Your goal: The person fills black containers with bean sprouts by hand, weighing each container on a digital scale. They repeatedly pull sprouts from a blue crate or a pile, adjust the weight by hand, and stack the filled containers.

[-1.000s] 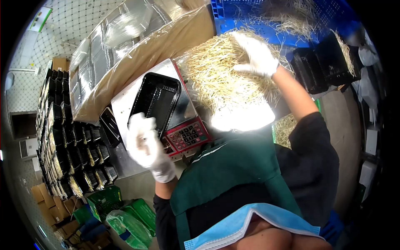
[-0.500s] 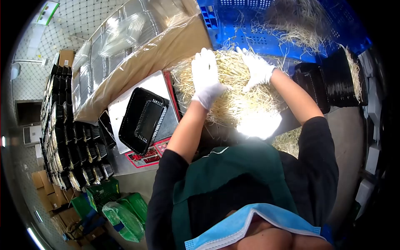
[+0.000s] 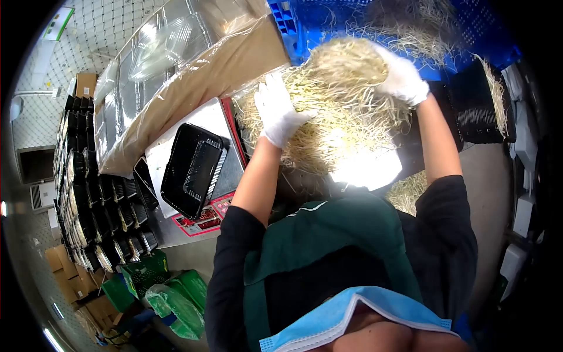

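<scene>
A heap of pale bean sprouts [image 3: 316, 129] lies in front of me. My left hand [image 3: 275, 114], in a white glove, rests at the heap's left side, fingers stretched out and thumb apart. In a white glove too, my right hand [image 3: 404, 76] grips a big clump of bean sprouts [image 3: 346, 61] at the heap's far right, beside the blue crate; its fingertips are partly hidden by the strands. To the left, a black plastic tray [image 3: 192, 170] sits tilted on a pale flat plate [image 3: 158, 141].
A blue crate [image 3: 328, 23] with more sprouts stands at the back. Stacked black trays [image 3: 478, 111] are on the right. A plastic-wrapped carton [image 3: 234, 64] stands at the back left, with piled filled trays [image 3: 105, 193] beyond. Green crates [image 3: 143, 273] are on the floor.
My right hand has moved right and away from me, closing on a clump of sprouts that now bulges above the heap. My left hand has shifted slightly left.
</scene>
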